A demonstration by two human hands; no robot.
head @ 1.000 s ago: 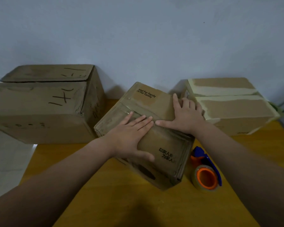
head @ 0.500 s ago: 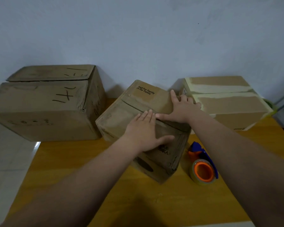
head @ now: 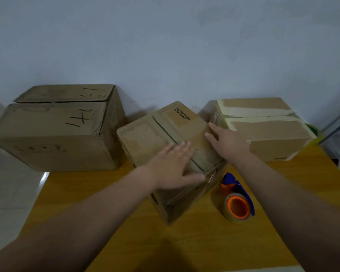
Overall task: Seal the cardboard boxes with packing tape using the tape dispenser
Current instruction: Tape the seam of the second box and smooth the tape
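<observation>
Pressing flat on the top of the middle box (head: 157, 134), the left hand (head: 174, 166) and right hand (head: 227, 143) lie side by side with straight fingers, slightly apart. The tape dispenser (head: 238, 201) rests untouched below the right hand, just beside the box.

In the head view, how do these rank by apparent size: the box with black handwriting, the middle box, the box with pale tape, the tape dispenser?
1. box with black handwriting
2. middle box and box with pale tape: alike; the middle one is nearer, so unranked
3. tape dispenser
</observation>
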